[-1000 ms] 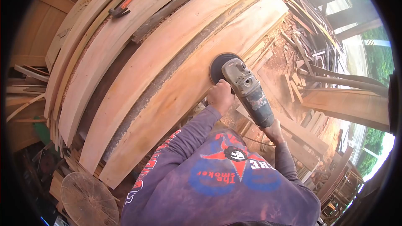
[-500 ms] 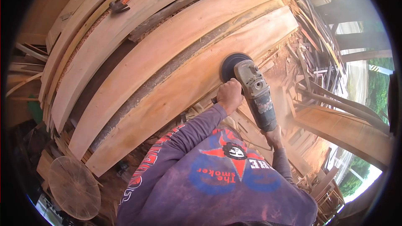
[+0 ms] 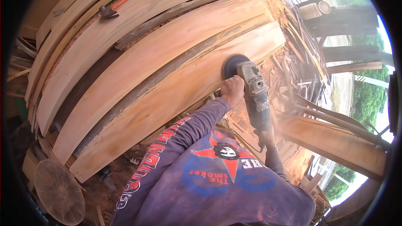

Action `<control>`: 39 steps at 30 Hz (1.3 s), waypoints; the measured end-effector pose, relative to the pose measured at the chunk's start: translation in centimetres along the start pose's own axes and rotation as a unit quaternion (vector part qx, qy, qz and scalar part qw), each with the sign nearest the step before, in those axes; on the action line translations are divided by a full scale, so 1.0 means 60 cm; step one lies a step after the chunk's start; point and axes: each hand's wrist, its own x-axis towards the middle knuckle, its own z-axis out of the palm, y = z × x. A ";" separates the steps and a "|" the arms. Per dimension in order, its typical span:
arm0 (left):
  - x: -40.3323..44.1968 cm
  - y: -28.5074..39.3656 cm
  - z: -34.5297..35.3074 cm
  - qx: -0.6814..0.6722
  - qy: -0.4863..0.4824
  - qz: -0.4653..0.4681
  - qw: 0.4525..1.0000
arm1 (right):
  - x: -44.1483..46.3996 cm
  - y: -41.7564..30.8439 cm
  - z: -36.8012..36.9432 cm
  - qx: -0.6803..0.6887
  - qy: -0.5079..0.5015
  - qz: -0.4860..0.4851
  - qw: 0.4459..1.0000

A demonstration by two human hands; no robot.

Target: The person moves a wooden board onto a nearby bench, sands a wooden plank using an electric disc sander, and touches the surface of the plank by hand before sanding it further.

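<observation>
An angle grinder with a round dark sanding disc is held in both my hands. The disc sits on the pale wooden plank nearest me, towards its right end. My left hand is closed around the side handle by the grinder's head; most of that handle is hidden under the fingers. Around the rear of the body, my right hand is closed, partly hidden by the tool. A cord hangs below that hand.
Several more long curved planks lie side by side beyond, with a hammer on one. At lower left stands a round fan guard. Wood scraps and shavings cover the right side, near a wide board and a white bucket.
The grinder has moved along the near plank towards its right end, both hands still on it. My view has shifted, so the planks and hammer appear further left.
</observation>
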 end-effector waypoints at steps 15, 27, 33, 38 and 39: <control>0.235 0.183 0.073 -0.020 -0.029 0.024 0.999 | 0.204 0.050 -0.203 -0.011 0.010 0.017 1.000; 0.432 0.323 0.151 -0.010 -0.015 0.032 0.999 | 0.374 0.066 -0.377 0.023 0.049 -0.032 0.998; 0.489 0.366 0.175 0.013 0.005 0.032 0.999 | 0.436 0.075 -0.433 0.010 0.029 -0.016 0.999; 0.534 0.386 0.172 0.003 -0.006 0.038 0.999 | 0.462 0.044 -0.462 0.007 0.030 -0.003 1.000; 0.543 0.390 0.168 -0.012 -0.023 0.027 0.999 | 0.472 0.048 -0.466 0.004 0.027 -0.004 1.000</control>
